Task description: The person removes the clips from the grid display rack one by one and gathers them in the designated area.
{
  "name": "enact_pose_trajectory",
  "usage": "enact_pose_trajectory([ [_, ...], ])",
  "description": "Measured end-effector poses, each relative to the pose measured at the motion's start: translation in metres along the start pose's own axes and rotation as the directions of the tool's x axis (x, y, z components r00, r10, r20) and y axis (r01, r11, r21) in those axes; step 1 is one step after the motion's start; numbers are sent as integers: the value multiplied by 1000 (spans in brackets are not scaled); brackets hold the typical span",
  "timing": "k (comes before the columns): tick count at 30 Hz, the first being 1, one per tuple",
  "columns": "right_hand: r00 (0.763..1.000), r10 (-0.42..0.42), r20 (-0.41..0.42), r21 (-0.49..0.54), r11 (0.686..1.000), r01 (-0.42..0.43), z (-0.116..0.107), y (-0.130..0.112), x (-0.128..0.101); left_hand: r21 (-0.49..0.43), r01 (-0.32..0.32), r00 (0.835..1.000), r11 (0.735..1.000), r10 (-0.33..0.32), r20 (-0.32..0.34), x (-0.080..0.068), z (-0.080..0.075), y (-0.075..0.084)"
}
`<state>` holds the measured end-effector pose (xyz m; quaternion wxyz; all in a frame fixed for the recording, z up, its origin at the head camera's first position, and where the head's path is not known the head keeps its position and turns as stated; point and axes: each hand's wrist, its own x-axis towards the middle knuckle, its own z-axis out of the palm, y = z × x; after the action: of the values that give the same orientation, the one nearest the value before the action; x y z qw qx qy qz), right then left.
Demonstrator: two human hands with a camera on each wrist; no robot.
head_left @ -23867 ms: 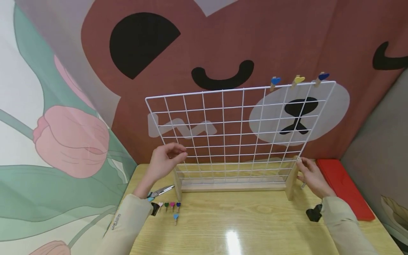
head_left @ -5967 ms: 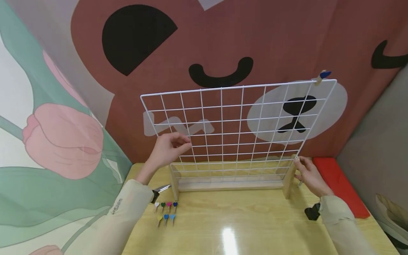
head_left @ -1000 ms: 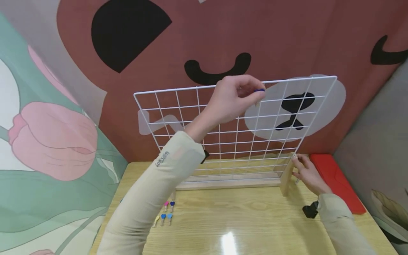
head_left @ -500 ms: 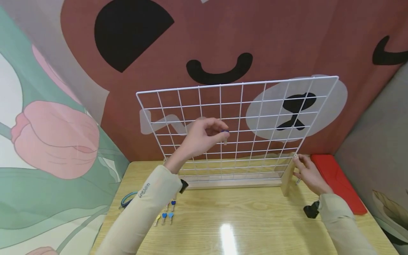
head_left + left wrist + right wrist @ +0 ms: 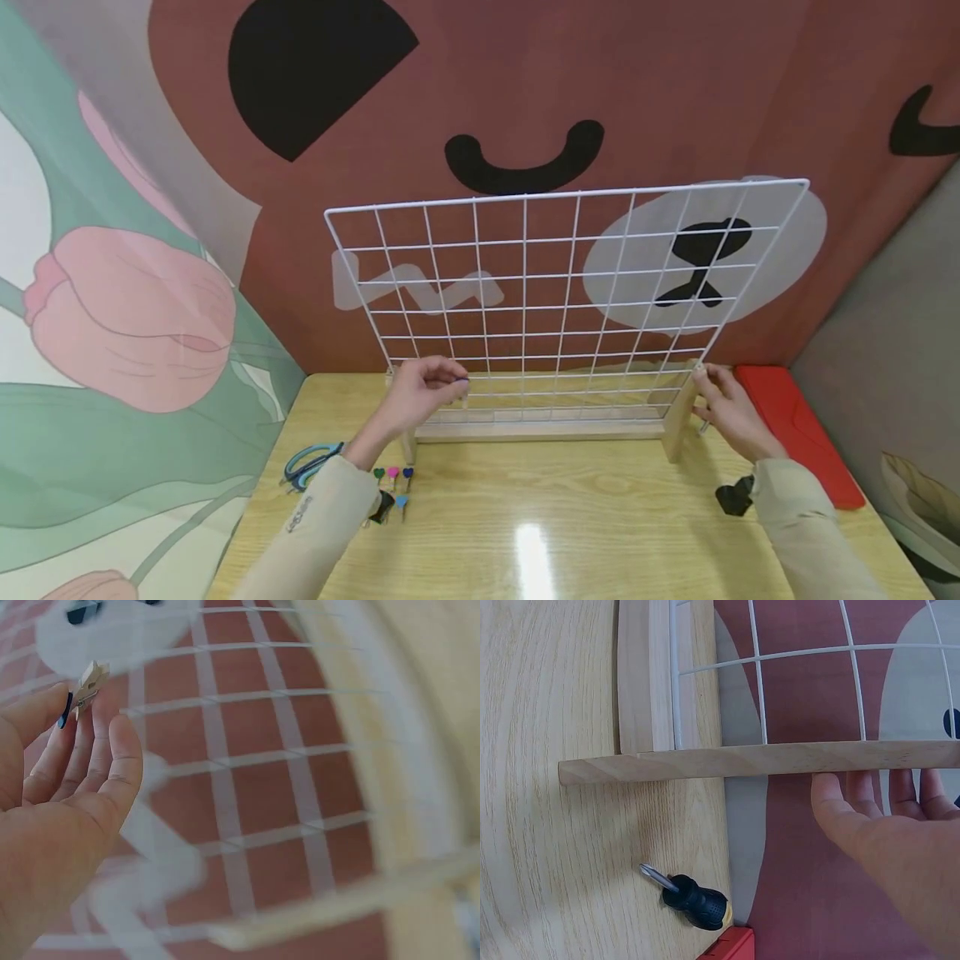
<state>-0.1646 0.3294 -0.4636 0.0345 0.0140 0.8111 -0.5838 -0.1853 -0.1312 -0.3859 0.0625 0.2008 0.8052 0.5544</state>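
Note:
My left hand [image 5: 423, 390] pinches a small wooden clothespin [image 5: 84, 694] with a dark blue heart on it, in front of the lower left of the white wire grid [image 5: 525, 275]. Thumb and fingertips grip the heart end, while the peg's wooden tip points up in the left wrist view. My right hand [image 5: 733, 410] rests its fingertips against the outer face of the right wooden upright [image 5: 780, 759] of the stand. Along the grid's top bar no clothespins show. Left on the table lie heart clothespins: green [image 5: 378, 473], pink [image 5: 393, 473], dark blue [image 5: 408, 473] and light blue [image 5: 402, 502]; my wrist covers others.
Blue-handled scissors [image 5: 307, 471] lie left of the stand, partly behind my sleeve. A stubby black screwdriver [image 5: 695, 901] lies right of the upright. Beyond it is a flat red object [image 5: 806, 446] at the table's right. A printed cloth backdrop [image 5: 375, 158] hangs behind the grid.
Three clothespins left the grid's top bar; yellow and blue ones joined those on the table. Within the last second my left hand brought the dark blue one down and left. My right hand stayed.

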Motion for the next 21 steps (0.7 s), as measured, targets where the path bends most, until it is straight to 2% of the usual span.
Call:
enact_pose_trajectory([
  [4,1000,-9,-4,-4,1000,9,-1,0,0,-61,110,993,992,-112,-45,-26,-4,-45],
  [8,1000,-17,-5,0,1000,17,-2,0,-1,-91,243,963,966,-251,-93,-53,-9,-80],
  [12,1000,-27,-16,9,1000,27,-1,-1,0,-93,318,936,943,-328,-130,-74,-16,-104],
  [15,999,-25,-20,15,1000,25,-1,-2,-1,-90,380,901,920,-391,-188,-89,-21,-120],
  [19,1000,-14,-11,18,1000,14,0,-3,-2,-61,471,844,880,-469,-259,-112,-26,-141],
  [21,1000,-11,-10,19,1000,11,0,-3,-2,-2,498,829,867,-477,-293,-123,-30,-152],
])
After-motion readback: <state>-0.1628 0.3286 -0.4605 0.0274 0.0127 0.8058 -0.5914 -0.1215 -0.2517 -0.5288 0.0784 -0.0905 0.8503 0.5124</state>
